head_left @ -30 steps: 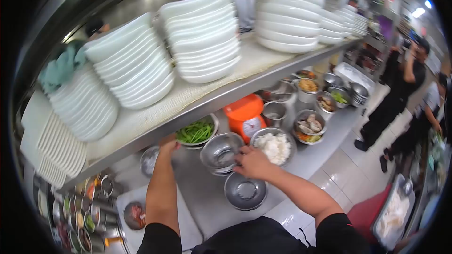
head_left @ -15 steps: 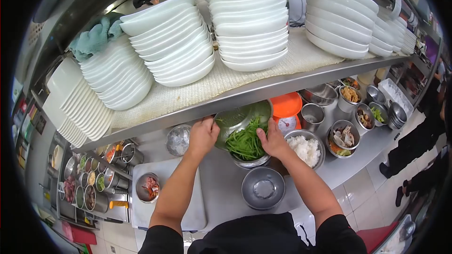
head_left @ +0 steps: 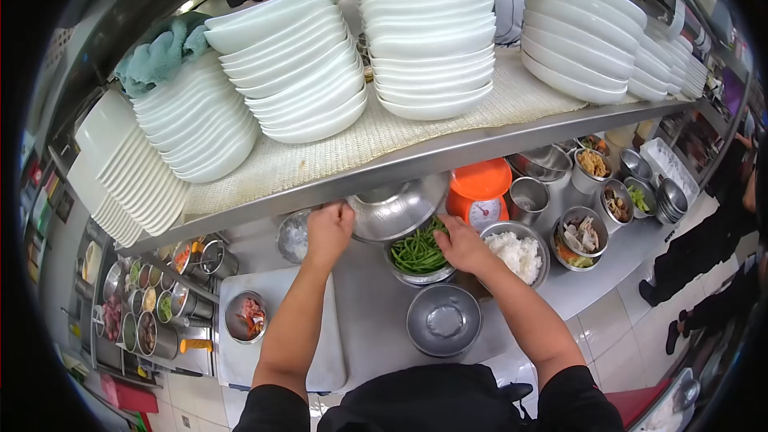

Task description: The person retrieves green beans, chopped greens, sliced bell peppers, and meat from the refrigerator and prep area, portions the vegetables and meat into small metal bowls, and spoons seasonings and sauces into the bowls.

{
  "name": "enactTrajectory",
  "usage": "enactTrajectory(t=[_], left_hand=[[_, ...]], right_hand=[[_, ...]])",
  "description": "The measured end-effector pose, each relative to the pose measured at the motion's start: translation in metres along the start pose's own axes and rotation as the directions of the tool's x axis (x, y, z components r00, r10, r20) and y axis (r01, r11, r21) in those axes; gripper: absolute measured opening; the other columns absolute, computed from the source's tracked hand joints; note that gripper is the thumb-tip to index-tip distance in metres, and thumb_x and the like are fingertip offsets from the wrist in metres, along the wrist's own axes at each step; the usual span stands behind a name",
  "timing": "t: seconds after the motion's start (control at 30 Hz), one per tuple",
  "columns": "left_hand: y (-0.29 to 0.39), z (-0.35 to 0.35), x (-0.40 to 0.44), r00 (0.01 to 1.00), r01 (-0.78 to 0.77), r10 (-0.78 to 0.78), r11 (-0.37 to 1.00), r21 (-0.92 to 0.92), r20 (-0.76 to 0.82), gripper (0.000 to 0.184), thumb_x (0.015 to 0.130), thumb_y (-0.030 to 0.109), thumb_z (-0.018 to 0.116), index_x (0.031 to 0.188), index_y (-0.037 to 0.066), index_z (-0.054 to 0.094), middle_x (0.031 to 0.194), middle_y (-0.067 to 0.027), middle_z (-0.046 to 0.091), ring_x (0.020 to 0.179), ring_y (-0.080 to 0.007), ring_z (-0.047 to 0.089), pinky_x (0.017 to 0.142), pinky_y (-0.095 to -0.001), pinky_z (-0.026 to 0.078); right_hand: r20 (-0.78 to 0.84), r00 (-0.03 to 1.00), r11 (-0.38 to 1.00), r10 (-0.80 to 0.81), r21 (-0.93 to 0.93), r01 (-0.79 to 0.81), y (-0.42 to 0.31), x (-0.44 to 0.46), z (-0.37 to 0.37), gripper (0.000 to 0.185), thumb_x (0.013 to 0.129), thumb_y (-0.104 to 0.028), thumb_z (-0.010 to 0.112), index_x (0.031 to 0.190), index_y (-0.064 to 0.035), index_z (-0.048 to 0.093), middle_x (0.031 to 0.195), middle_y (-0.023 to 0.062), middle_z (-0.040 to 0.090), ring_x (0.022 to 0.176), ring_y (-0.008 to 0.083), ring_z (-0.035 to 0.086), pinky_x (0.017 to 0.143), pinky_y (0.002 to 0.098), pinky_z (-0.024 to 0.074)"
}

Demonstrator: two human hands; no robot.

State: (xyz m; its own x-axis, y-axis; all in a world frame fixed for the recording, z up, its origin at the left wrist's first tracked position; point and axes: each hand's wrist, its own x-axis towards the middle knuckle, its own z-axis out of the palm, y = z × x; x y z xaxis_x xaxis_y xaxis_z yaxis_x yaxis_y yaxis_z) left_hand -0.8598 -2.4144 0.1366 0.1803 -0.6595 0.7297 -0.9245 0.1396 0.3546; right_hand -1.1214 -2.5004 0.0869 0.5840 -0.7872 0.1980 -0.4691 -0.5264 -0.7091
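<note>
My left hand (head_left: 331,230) is closed on the left rim of a tipped metal bowl (head_left: 400,210), whose shiny outer base faces me. At that bowl's lower right edge, my right hand (head_left: 462,243) has its fingers bent, partly hidden, with the thumb by the greens. Beneath it, cut green vegetables (head_left: 419,251) fill a second metal bowl (head_left: 424,278). Nearer to me stands an empty metal bowl (head_left: 444,320). Just right of my right hand is a bowl of white rice (head_left: 516,256), and behind it an orange scale (head_left: 480,192).
Stacked white dishes (head_left: 432,40) line the shelf (head_left: 400,158) above the counter. A white cutting board (head_left: 308,344) carries a bowl of reddish pieces (head_left: 246,318). Food containers stand at left and right. People are at the far right and behind the shelf.
The metal bowl has tipped over further and risen toward the shelf, turning its base to me. The greens from it now lie in the bowl below. My left hand has moved slightly left.
</note>
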Motion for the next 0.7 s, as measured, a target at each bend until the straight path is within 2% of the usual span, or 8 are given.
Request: enactTrajectory(t=[0.13,0.17,0.27,0.4,0.47,0.53,0.67,0.7], left_hand=[[-0.031,0.005,0.004,0.996,0.075,-0.074,0.997,0.026,-0.055,0.016,0.087,0.010,0.060,0.098,-0.001,0.059,0.077,-0.0151,0.061,0.064,-0.0308,0.056,0.060,-0.0427,0.048],[-0.040,0.013,0.005,0.964,0.261,-0.267,0.954,-0.147,-0.018,0.018,0.089,0.012,0.060,0.102,0.000,0.057,0.082,-0.0136,0.061,0.065,-0.0278,0.057,0.061,-0.0408,0.050],[-0.062,0.045,0.008,0.719,0.669,-0.651,0.554,-0.496,0.242,0.025,0.094,0.018,0.058,0.115,0.004,0.053,0.096,-0.0100,0.062,0.067,-0.0205,0.060,0.062,-0.0359,0.055],[-0.088,0.089,-0.005,0.501,0.790,-0.718,0.151,-0.595,0.483,0.032,0.097,0.026,0.057,0.122,0.006,0.051,0.103,-0.0103,0.061,0.073,-0.0193,0.065,0.060,-0.0332,0.057],[-0.083,0.093,-0.020,0.452,0.856,-0.695,0.162,-0.491,0.558,0.035,0.097,0.033,0.056,0.118,0.004,0.053,0.095,-0.0108,0.063,0.069,-0.0188,0.066,0.056,-0.0319,0.056],[-0.034,0.058,-0.020,0.393,0.822,-0.545,0.570,-0.017,0.741,0.041,0.096,0.038,0.052,0.099,-0.001,0.062,0.087,-0.0168,0.068,0.065,-0.0180,0.067,0.051,-0.0318,0.055],[-0.013,0.067,-0.047,0.256,0.655,-0.440,0.734,0.180,0.860,0.046,0.090,0.044,0.060,0.099,-0.001,0.064,0.093,-0.0192,0.069,0.074,-0.0240,0.070,0.060,-0.0365,0.057],[-0.015,0.074,-0.053,0.398,0.565,-0.448,0.807,0.170,0.801,0.043,0.089,0.040,0.061,0.103,-0.001,0.063,0.099,-0.0198,0.068,0.084,-0.0287,0.069,0.070,-0.0393,0.056]], right_hand=[[0.037,0.994,0.993,-0.106,-0.041,0.107,0.009,0.000,0.003,0.042,0.092,-0.021,0.054,0.126,0.0053,0.053,0.122,0.0303,0.055,0.115,0.0446,0.054,0.100,0.0459,0.0433],[0.010,0.992,0.990,-0.124,-0.061,0.124,0.007,-0.001,0.003,0.040,0.092,-0.021,0.055,0.124,0.0041,0.055,0.120,0.0293,0.057,0.114,0.0439,0.055,0.100,0.0457,0.0439],[-0.045,0.999,0.959,-0.016,-0.284,0.002,-0.007,0.002,-0.017,0.034,0.090,-0.021,0.057,0.116,0.0004,0.060,0.114,0.0252,0.062,0.109,0.0406,0.060,0.098,0.0447,0.0453],[0.067,0.974,0.807,0.216,-0.574,-0.139,0.004,0.010,-0.029,0.032,0.084,-0.027,0.063,0.105,-0.0041,0.068,0.107,0.0201,0.068,0.100,0.0342,0.066,0.091,0.0439,0.0505],[0.128,0.939,0.777,0.320,-0.603,-0.183,0.001,0.015,-0.031,0.035,0.082,-0.032,0.065,0.102,-0.0043,0.070,0.106,0.0200,0.069,0.100,0.0336,0.067,0.088,0.0440,0.0520],[0.124,0.924,0.774,0.362,-0.593,-0.224,0.003,0.019,-0.028,0.037,0.079,-0.036,0.068,0.099,-0.0045,0.071,0.104,0.0198,0.069,0.099,0.0334,0.068,0.086,0.0440,0.0534],[0.067,0.905,0.735,0.420,-0.610,-0.296,0.012,0.027,-0.021,0.039,0.073,-0.036,0.071,0.096,-0.0031,0.071,0.102,0.0193,0.070,0.098,0.0343,0.067,0.083,0.0439,0.0541],[0.048,0.919,0.744,0.392,-0.604,-0.286,0.017,0.026,-0.017,0.038,0.072,-0.034,0.071,0.093,-0.0023,0.071,0.101,0.0201,0.069,0.098,0.0348,0.067,0.083,0.0440,0.0540]])
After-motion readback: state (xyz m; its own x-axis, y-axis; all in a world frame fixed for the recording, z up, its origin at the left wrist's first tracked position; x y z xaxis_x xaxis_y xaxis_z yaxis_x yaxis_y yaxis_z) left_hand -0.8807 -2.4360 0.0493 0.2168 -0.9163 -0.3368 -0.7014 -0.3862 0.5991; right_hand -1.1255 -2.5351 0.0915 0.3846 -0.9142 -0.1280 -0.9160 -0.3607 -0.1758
